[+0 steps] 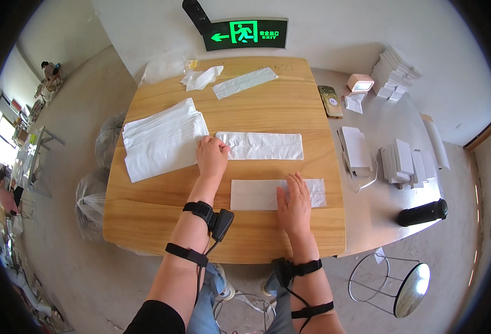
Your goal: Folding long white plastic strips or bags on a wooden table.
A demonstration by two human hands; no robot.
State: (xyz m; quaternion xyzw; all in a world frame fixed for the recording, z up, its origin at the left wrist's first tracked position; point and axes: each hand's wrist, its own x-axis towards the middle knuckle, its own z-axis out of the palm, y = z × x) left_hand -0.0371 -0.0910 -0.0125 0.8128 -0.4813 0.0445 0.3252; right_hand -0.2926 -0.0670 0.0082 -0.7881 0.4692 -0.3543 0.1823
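My left hand (213,155) is closed, its thumb and fingertips at the left end of a crumpled, flat white plastic sleeve (265,146) lying across the middle of the table. Just left of that hand, a fanned stack of flat white sleeves (162,145) lies on the wood. My right hand (294,205) rests flat with fingers stretched over a smoother white strip (253,195) nearer to me. The right end of this strip looks shiny and wrinkled, and the hand hides part of its middle.
The wooden table (162,214) also bears another white strip (245,83) and crumpled white pieces (202,78) at the back. On the metal side table (362,222) are a phone (330,101), white box stacks (397,72) and a black bottle (422,213). A round stool (411,290) stands right.
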